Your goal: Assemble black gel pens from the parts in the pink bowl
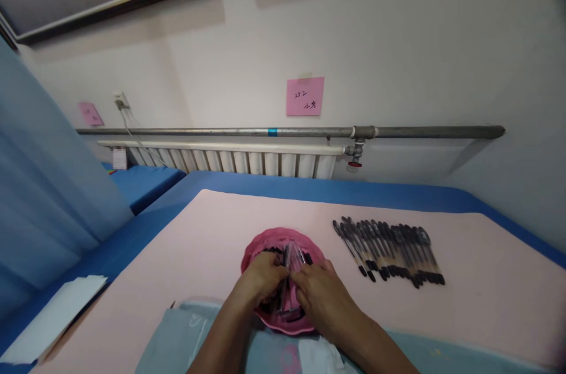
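A round pink basin (260, 238) with a wavy rim stands on the pink cloth, holding clear pen barrels (289, 253) and black pen caps (308, 258). Both hands reach into it. My left hand (265, 274) is at the left side, fingers curled together beside the clear barrels. Opposite it, my right hand (317, 291) rests over the right rim, its fingers closed and pointing to the middle. What either hand pinches is hidden by the fingers. To the right, several black-capped pens (393, 250) lie side by side in a slanted row.
The pink cloth (212, 232) covers a blue padded table (274, 183). Light-blue fabric (186, 327) and a white crumpled piece (321, 356) lie at the near edge. White sheets (55, 318) are at left, near a blue curtain (39, 173). A radiator (247, 161) stands behind.
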`<state>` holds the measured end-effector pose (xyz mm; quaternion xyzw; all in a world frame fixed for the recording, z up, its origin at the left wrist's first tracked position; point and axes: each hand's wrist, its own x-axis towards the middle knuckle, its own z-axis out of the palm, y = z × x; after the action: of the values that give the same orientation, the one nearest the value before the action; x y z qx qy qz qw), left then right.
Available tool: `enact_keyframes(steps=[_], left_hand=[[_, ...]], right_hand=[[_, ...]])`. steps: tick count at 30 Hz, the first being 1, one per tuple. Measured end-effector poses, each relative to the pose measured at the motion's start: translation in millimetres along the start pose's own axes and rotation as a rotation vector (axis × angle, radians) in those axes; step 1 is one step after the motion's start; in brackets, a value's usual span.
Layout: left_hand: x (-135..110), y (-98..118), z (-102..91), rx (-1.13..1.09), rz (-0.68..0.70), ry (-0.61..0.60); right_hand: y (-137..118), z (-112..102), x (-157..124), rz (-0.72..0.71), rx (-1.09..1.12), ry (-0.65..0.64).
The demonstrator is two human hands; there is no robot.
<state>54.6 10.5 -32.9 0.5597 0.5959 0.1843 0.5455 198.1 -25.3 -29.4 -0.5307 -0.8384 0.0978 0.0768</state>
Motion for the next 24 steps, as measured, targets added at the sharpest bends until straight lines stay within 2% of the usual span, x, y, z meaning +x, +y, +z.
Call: enact_keyframes(steps=[3, 8, 12, 15, 20, 24], left_hand=[[-3.5, 3.3, -4.0, -0.095, 0.012, -0.044], [-6.3, 6.6, -7.0, -0.278, 0.037, -0.131], [-5.5, 5.7, -4.8, -0.448, 0.146, -0.176], [-4.9, 3.3, -2.3, -0.451, 0.223, -0.129], [-4.2, 0.7, 0.3, -0.385, 0.240, -0.122], [-5.3, 3.7, 0.3, -0.363, 0.222, -0.132]], right_hand=[[0.2, -0.2, -2.0, 0.041, 0.070, 0.029], [3.4, 1.0, -2.9, 0.056, 0.242, 0.149], [3.0, -5.4, -2.6, 0.042, 0.441, 0.205], [0.0, -11.4, -3.5, 0.070, 0.567, 0.210], [-5.6, -13.0, -4.3, 0.185, 0.688, 0.158], [-7.2, -12.9, -4.1, 0.286, 0.635, 0.152]])
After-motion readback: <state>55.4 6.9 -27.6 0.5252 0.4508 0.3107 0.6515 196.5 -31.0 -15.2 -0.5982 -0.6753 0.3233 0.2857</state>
